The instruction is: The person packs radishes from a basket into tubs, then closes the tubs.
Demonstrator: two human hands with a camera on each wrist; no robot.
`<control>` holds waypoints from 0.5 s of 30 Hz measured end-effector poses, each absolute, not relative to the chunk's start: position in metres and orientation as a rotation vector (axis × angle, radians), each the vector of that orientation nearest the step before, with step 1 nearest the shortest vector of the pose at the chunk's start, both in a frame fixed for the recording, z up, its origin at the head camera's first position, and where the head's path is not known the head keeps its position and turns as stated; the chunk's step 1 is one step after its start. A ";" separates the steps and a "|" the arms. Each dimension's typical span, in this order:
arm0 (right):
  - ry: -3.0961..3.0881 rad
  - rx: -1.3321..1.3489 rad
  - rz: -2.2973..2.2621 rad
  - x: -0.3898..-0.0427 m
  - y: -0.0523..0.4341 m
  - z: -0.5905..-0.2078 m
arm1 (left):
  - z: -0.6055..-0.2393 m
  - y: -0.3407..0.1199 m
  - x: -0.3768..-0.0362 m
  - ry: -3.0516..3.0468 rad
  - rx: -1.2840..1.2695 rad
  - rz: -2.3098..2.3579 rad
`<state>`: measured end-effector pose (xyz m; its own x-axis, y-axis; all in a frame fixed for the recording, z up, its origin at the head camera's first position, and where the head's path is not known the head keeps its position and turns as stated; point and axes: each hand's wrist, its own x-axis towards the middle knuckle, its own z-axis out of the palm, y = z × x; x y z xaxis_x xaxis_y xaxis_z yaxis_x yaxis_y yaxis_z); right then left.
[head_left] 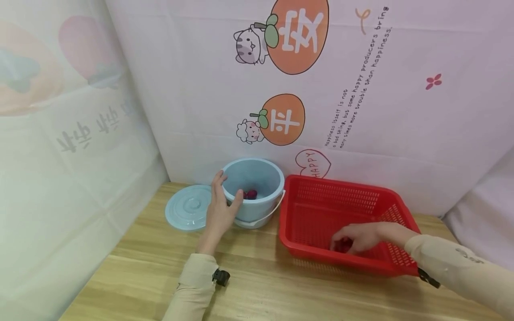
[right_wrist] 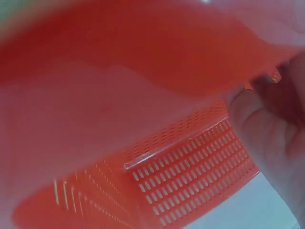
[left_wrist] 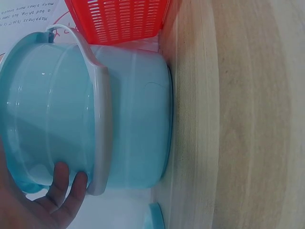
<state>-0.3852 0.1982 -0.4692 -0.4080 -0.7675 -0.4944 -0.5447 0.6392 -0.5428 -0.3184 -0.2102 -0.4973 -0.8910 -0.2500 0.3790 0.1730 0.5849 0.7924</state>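
My left hand (head_left: 222, 211) rests spread against the near left side of a light blue bucket (head_left: 257, 209), thumb at the front of the rim. In the left wrist view, fingertips touch the bucket's outer wall beside its pale handle (left_wrist: 102, 129). Inside the bucket lie dark red, round, plum-like things (head_left: 251, 194). My right hand (head_left: 361, 236) reaches into a red basket (head_left: 289, 214), fingers curled down round a dark red thing (head_left: 343, 245), mostly hidden by the hand. A blurred red surface covers much of the right wrist view, with the hand at its right edge.
A light blue lid (head_left: 188, 207) lies on the wooden table (head_left: 257, 276) left of the bucket. The slotted basket stands close to the bucket's right. Behind both hangs a white printed sheet (head_left: 192, 89), with another sheet (head_left: 80, 187) along the left.
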 end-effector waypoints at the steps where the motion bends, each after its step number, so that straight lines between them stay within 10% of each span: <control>1: 2.124 -1.021 -0.380 -0.385 0.198 -0.468 | -0.497 -0.210 -0.318 -2.363 0.063 -1.251; 15: 2.015 -0.935 -0.886 -0.409 0.191 -0.439 | -0.494 -0.209 -0.315 -2.351 0.056 -1.256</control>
